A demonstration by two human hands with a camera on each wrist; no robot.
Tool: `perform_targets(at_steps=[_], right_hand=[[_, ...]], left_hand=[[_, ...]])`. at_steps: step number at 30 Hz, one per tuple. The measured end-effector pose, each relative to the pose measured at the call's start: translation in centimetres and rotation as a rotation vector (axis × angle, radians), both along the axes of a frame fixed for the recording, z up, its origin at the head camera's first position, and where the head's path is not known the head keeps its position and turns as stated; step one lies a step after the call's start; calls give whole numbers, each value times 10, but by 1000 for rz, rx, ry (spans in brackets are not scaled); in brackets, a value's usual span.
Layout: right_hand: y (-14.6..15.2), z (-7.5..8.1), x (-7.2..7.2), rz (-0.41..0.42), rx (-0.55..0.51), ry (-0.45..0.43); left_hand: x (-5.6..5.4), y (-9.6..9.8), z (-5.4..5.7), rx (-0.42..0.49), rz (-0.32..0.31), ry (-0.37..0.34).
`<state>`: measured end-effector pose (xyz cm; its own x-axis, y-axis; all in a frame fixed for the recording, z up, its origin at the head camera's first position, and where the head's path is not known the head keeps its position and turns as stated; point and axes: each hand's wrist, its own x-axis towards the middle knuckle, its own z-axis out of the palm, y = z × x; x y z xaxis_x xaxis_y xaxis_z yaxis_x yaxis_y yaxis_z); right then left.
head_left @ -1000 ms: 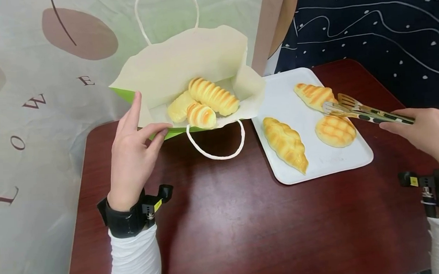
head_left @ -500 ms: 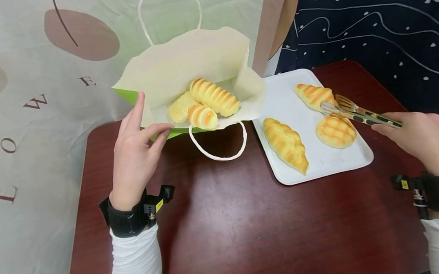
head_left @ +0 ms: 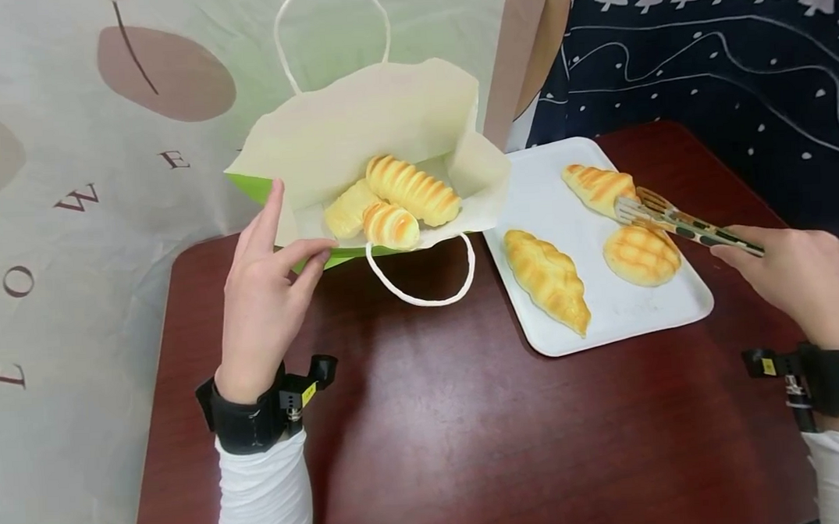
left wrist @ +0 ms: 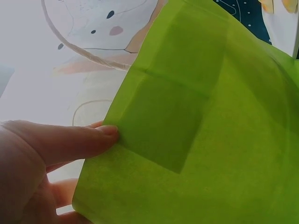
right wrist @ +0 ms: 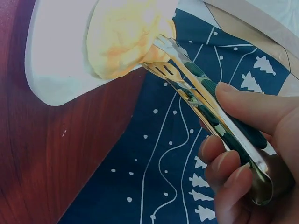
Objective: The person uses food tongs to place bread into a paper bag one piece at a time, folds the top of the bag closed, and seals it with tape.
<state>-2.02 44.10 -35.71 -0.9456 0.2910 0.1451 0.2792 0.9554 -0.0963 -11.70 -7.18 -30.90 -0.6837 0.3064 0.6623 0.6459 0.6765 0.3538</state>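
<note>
My left hand (head_left: 262,300) pinches the near rim of a green paper bag (left wrist: 187,121), thumb outside, index finger raised in the head view. Inside the bag lie a long ridged bread roll (head_left: 412,190), a shorter striped roll (head_left: 391,225) and a paler roll (head_left: 350,209). My right hand (head_left: 807,276) grips patterned metal tongs (head_left: 699,226) by the handles. Their tips sit at the lower end of a striped bread (head_left: 599,188) and just above a round cross-scored bun (head_left: 642,255). Whether the tips squeeze the striped bread, I cannot tell.
A white tray (head_left: 619,324) carries these breads and a twisted loaf (head_left: 547,280) at its left. The tray and bag stand on a dark red table (head_left: 469,432). White rope handles (head_left: 424,301) loop from the bag. A printed cloth (head_left: 699,62) hangs behind.
My right hand has moved a little left and down, and the tongs' tips look slightly closer together. My left hand keeps its pinch on the bag; the whole head view has shifted slightly.
</note>
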Motion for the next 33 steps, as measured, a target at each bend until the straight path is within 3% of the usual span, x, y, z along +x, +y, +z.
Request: perform_targets(at_steps=[7, 17, 26, 33], right_hand=[[-1, -4, 7, 5, 3, 38], [-9, -2, 9, 6, -12, 125], [-29, -2, -4, -3, -95, 245], [-49, 3, -18, -28, -187, 245]], left_hand=[[2, 1, -3, 4, -6, 1], [1, -2, 2, -5, 4, 2], [0, -3, 3, -13, 7, 7], [0, -3, 1, -10, 4, -1]])
